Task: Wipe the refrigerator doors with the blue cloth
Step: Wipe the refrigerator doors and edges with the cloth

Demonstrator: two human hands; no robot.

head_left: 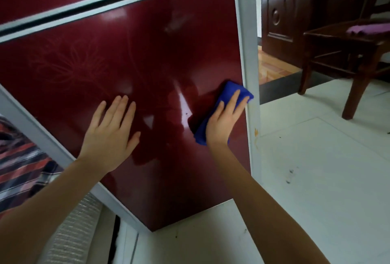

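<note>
Blue cloth (233, 88): flat on the lower door (147, 52), at its right edge, pinned there for wiping.
Right grip (223, 123): released, straight fingers pressing the cloth against the panel.
Left grip (109, 137): released, palm flat mid-door, probably bracing.

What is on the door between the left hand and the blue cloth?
In the head view, only bare glossy red door lies between the left hand and the blue cloth, with bright reflections on it.
</note>
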